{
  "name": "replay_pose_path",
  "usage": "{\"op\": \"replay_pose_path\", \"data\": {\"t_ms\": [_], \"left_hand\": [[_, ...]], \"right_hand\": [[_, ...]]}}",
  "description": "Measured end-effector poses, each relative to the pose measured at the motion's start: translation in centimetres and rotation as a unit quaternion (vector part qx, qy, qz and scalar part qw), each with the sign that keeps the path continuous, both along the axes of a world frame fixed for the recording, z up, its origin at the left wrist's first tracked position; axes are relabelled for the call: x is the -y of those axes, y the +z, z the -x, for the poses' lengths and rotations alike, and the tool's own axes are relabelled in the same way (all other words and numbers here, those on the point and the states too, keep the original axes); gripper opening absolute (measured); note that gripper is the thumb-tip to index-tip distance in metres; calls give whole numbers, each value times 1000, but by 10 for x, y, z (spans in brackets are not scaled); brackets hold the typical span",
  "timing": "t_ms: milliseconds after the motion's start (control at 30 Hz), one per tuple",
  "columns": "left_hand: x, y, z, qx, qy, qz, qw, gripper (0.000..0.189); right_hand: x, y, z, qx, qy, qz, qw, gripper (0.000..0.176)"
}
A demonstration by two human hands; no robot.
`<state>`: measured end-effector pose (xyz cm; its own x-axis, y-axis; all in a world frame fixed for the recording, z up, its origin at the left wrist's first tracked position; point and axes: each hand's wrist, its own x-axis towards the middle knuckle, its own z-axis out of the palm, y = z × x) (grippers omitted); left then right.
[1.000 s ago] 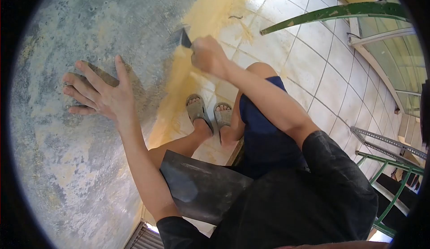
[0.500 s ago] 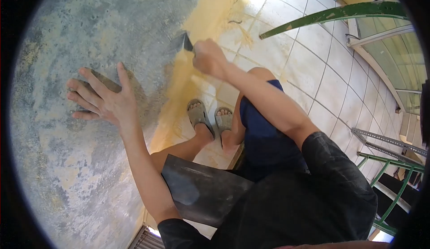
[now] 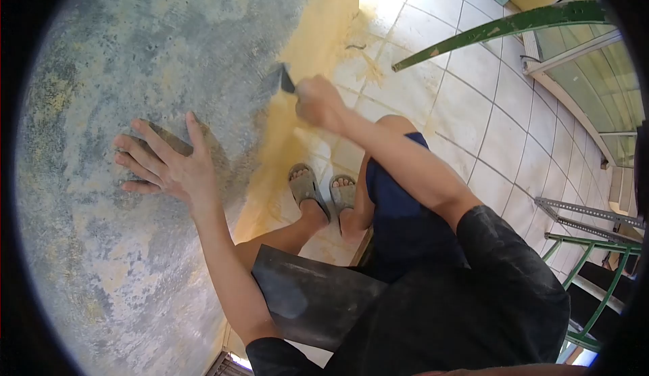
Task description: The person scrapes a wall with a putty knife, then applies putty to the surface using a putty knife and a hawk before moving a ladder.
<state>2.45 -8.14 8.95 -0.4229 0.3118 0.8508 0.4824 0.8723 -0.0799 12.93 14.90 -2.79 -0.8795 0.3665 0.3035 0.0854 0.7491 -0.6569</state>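
My left hand [image 3: 177, 166] rests with fingers spread against the mottled grey-blue wall [image 3: 122, 254]. My right hand [image 3: 320, 103] is closed round the handle of a scraper [image 3: 284, 80]; the fist covers the handle and looks slightly blurred. The scraper's dark flat blade meets the wall where the grey-blue surface borders a yellow strip [image 3: 307, 34]. That yellow strip runs along the lower part of the wall, just above the floor. A dark, dusty sheet-like piece [image 3: 314, 301] lies across my lap, below my left forearm.
White floor tiles [image 3: 466, 99] carry yellow dust beside the wall. My sandalled feet [image 3: 309, 190] stand close to it. A curved green bar [image 3: 500, 31] reaches in from the upper right. A glass-panelled frame [image 3: 574, 72], a perforated metal angle [image 3: 588, 212] and a green metal frame [image 3: 595, 295] stand at right.
The whole view has shifted slightly, so the wall, feet and both hands appear lower. The scraper remains in my right hand against the wall, and my left hand stays spread on it.
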Motion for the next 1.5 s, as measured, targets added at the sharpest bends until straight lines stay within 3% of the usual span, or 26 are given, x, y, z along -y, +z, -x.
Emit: {"op": "replay_pose_path", "data": {"t_ms": [133,200,233,300,367,433,567,667,867,967,1067,1267,1367,1500], "left_hand": [[1,-2,-4,8,7,15,1000,90],[1,0,-5,0,5,12,1000,90],[2,-1,-6,4,8,13,1000,89],[1,-1,-3,11,15,11,1000,89],[0,-1,-4,13,13,7,1000,89],[2,-3,-7,14,11,17,1000,89],[3,-3,-2,4,23,19,1000,90],[1,-1,-3,13,4,10,1000,91],[1,-2,-3,24,9,6,1000,91],[3,-3,-1,16,1,12,1000,91],[4,-5,1,9,9,14,1000,92],[1,-3,-2,-6,-12,5,1000,90],[0,-1,-6,6,-3,4,1000,89],[1,-2,-6,1,-3,8,1000,90]], "right_hand": [[11,-8,-7,-59,-33,5,998,11],[-14,1,9,128,-62,56,988,11],[-6,6,6,122,-61,51,989,11],[19,4,-8,-33,-22,-32,999,11],[9,-5,-1,-32,-11,-22,999,11],[-15,-8,11,80,-68,34,994,11],[13,-2,1,-18,-24,-23,999,11],[-11,-5,10,59,-64,42,995,10],[2,-2,5,15,-33,9,999,9],[-9,2,8,57,-60,11,997,10],[13,11,-7,-58,4,-19,998,9],[7,-1,-20,19,-27,-6,999,8],[34,14,-25,-86,-41,-45,994,6],[41,16,-24,-43,-63,-43,996,4]]}}
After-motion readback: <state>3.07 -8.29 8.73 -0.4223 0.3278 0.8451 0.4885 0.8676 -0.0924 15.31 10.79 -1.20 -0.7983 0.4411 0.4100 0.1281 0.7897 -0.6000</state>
